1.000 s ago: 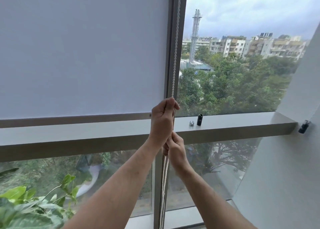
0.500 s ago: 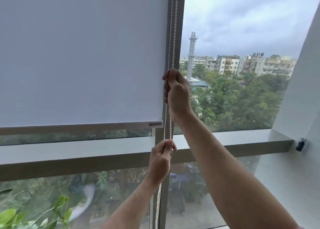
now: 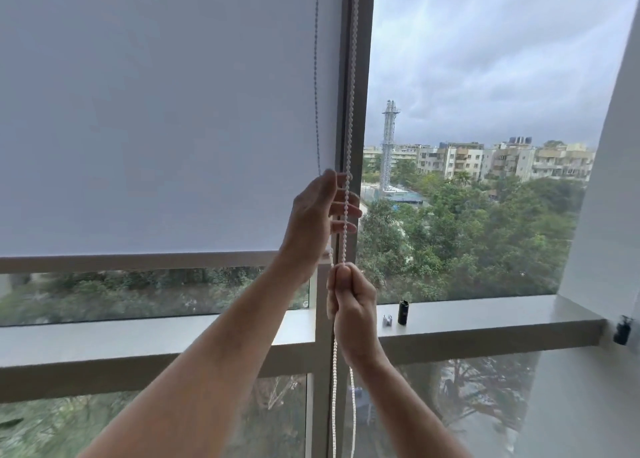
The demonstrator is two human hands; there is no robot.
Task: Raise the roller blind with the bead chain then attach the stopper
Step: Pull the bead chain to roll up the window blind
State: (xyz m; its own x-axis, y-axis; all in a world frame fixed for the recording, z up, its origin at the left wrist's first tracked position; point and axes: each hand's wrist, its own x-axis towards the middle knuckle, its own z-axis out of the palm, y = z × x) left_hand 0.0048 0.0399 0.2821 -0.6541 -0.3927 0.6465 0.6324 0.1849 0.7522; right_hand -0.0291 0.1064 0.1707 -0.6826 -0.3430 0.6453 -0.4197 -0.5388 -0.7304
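A grey roller blind (image 3: 156, 111) covers the left window pane, and its bottom bar (image 3: 138, 262) hangs a little above the sill. The white bead chain (image 3: 350, 111) runs down the window frame. My right hand (image 3: 353, 308) is closed around the chain at sill height. Higher up, my left hand (image 3: 317, 215) has its fingers spread around the chain without clamping it. A small clear stopper (image 3: 387, 320) lies on the sill beside a black cylinder (image 3: 402, 312).
The grey sill (image 3: 485, 315) runs across the window. A black fitting (image 3: 622, 333) sits on the white wall at the right. The vertical window frame (image 3: 363, 77) stands behind the chain. Trees and buildings show outside.
The hands swapped places: my right hand came down the chain to sill height, my left hand rose and opened. The blind's bottom bar has risen, showing more glass beneath.
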